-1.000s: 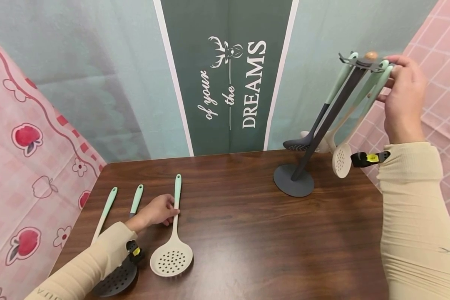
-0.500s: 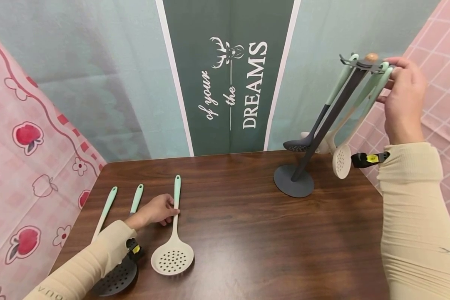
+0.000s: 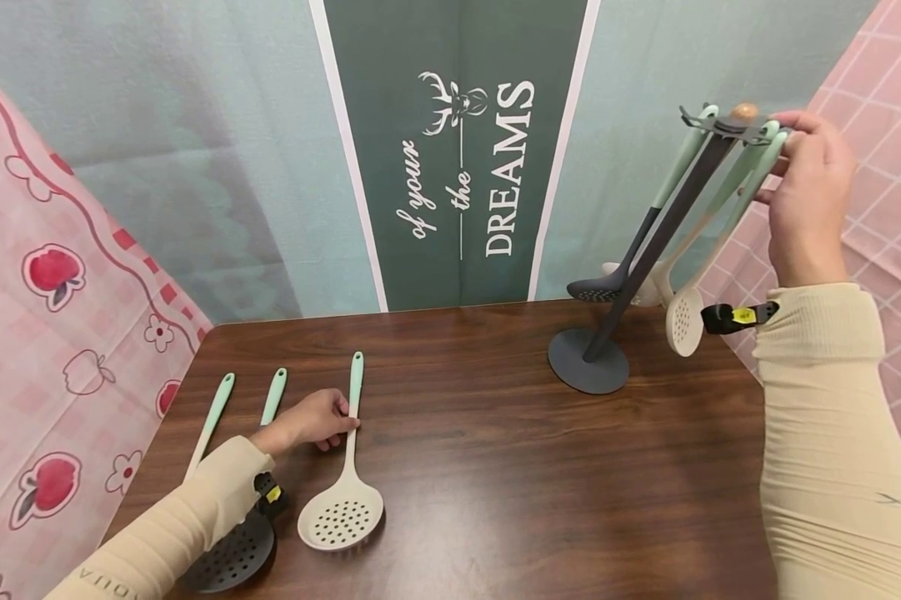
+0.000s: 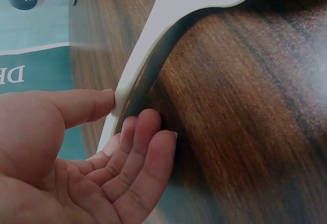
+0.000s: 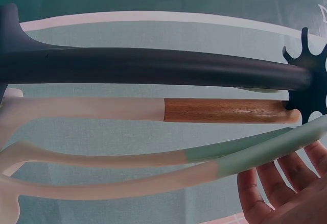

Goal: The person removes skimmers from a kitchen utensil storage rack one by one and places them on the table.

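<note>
In the head view my left hand (image 3: 321, 419) pinches the shaft of a cream skimmer (image 3: 342, 514) with a mint handle, near the table's left side. The left wrist view shows the thumb on one side of the cream shaft (image 4: 134, 71) and curled fingers on the other. My right hand (image 3: 813, 187) is up at the top of a dark utensil stand (image 3: 596, 360), holding the mint handle of a cream slotted spoon (image 3: 684, 322). In the right wrist view its fingers (image 5: 273, 185) lie against that handle (image 5: 265, 150) beside the hook ring (image 5: 309, 81); the thumb is hidden there.
A dark slotted utensil (image 3: 598, 288) hangs on the stand's left, with other light utensils behind. On the table (image 3: 480, 467), a dark skimmer (image 3: 232, 554) and another mint-handled utensil (image 3: 220, 404) lie under the left forearm. Pink cloth (image 3: 52, 358) hangs at the left.
The cream skimmer's head shifts very slightly right, then back left, with the left hand still at its shaft. The right hand stays at the stand.
</note>
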The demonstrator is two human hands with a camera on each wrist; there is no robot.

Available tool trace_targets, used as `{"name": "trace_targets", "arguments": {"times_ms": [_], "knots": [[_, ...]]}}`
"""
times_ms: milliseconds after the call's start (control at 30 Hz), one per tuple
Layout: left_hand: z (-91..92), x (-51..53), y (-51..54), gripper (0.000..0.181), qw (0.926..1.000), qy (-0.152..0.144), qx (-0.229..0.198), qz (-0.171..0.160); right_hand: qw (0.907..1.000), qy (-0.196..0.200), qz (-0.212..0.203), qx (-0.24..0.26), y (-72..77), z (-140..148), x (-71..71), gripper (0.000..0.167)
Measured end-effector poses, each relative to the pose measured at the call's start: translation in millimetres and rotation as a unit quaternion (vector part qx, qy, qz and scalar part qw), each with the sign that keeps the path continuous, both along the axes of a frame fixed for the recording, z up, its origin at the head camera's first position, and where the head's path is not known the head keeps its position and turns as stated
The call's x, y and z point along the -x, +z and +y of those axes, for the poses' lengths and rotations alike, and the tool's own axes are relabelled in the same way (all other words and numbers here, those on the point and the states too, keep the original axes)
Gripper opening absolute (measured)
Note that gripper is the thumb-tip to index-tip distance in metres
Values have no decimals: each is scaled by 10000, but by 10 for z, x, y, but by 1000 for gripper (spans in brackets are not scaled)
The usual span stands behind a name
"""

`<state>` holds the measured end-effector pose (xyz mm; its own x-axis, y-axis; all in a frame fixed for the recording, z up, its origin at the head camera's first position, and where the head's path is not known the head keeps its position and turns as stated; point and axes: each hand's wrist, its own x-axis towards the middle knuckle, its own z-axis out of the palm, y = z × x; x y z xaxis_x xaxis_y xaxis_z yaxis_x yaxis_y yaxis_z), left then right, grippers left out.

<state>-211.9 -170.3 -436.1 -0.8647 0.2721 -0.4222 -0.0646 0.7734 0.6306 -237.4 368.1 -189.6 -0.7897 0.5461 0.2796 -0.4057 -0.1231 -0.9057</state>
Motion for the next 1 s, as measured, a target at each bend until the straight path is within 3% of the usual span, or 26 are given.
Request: {"name": "trace_targets", "arguments": {"times_ms": [267, 533, 767, 1000], "knots": [[0, 5, 87, 28, 9985, -263, 485, 6, 10000, 11, -29, 2, 2, 0, 2, 28], [36, 76, 151, 46, 9920, -669, 1069, 41, 10000, 31, -46, -2, 3, 4, -2, 28], [135, 134, 234, 37, 9927, -679, 955, 272, 10000, 40, -35, -7, 3, 1, 1, 28], [252, 165, 335, 32, 9954, -700, 532, 384, 10000, 62, -10, 44, -2, 3, 1, 28]]}}
